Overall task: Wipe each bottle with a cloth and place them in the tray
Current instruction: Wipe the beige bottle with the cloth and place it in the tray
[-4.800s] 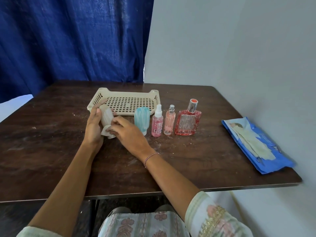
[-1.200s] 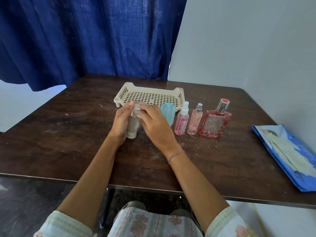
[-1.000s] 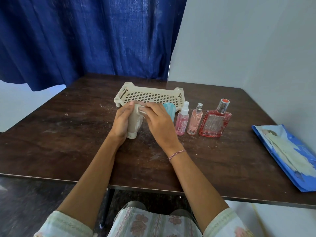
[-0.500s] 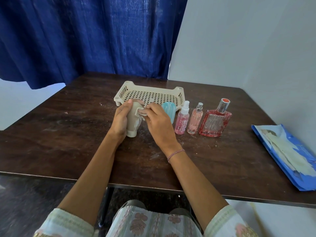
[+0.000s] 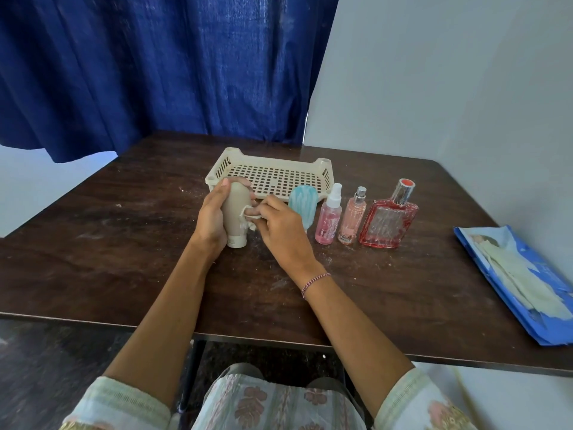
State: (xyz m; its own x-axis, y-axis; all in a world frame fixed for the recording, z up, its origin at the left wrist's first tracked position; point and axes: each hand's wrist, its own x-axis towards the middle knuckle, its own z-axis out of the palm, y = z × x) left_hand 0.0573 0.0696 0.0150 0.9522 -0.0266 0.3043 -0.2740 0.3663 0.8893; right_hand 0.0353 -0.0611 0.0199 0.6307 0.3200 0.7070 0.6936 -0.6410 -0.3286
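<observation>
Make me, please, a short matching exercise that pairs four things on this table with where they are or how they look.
Things:
1. beige bottle
2. cloth
3. tray
4. red bottle

Descriptions:
A. rightmost in the standing row
B. gripped by the left hand
C. cream, with a perforated floor
D. pinched by the right hand

Pairs: 1-B, 2-D, 3-C, 4-A

Left hand [image 5: 212,218] grips beige bottle [image 5: 235,212] near table [image 5: 124,243] centre; right hand [image 5: 279,226] presses white cloth [image 5: 249,216] against it.
</observation>
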